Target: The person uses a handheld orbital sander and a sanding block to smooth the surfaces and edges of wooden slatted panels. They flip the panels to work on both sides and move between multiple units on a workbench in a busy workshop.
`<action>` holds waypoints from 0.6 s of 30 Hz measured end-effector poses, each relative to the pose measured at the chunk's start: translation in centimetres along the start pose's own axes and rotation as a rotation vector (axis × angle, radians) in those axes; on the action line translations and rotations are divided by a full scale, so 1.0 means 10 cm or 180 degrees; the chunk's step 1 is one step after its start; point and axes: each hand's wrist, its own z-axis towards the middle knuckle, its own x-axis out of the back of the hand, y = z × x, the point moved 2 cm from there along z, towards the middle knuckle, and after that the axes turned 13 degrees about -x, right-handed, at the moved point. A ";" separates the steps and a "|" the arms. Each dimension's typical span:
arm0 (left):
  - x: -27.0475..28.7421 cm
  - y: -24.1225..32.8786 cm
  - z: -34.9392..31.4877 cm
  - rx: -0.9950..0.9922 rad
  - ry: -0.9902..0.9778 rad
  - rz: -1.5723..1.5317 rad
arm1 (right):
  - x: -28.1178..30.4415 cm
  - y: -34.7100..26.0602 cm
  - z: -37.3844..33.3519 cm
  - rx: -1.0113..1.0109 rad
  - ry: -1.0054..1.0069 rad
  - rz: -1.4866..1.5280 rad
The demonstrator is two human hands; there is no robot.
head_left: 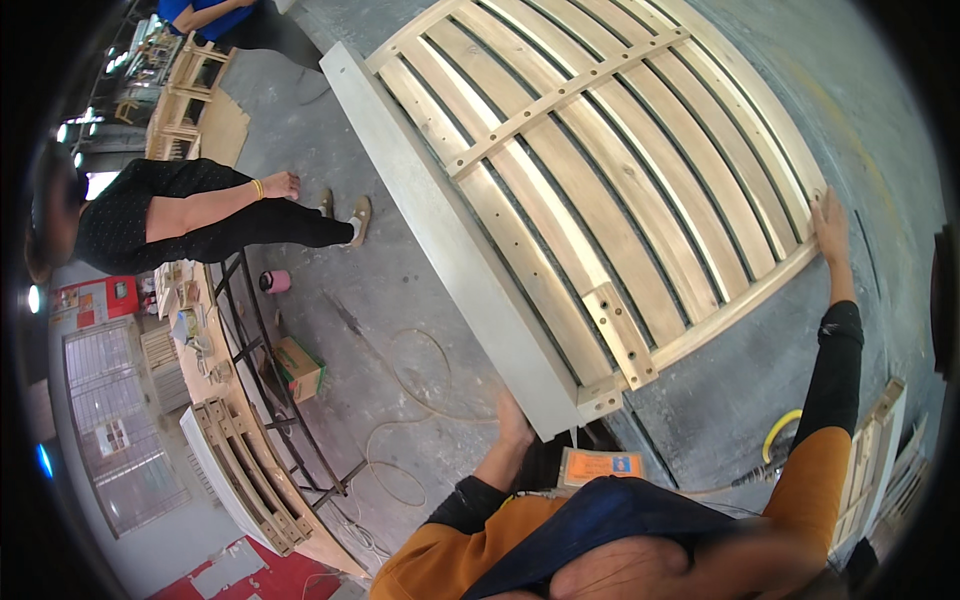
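Since the slatted wooden panel [620, 175] ahead looks heavy and stiff, its rim seems the surest hold: the right hand [830, 228] clasps its right-hand corner, while I cannot tell how the left hand [513, 420] grips behind the grey board [450, 245].

Left hand [515, 420] — fingers hidden behind the grey board [452, 240], hold unclear. Slatted panel [630, 200]: far end cut off by upper edge. Person in blue [208, 20]: head out of frame. Small items [190, 330], left tabletop [208, 385] — too small to identify.
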 end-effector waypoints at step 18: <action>0.32 0.78 -0.47 -0.0636 0.0696 0.0866 | 1.16 0.15 -1.16 -0.0483 -0.0066 0.0265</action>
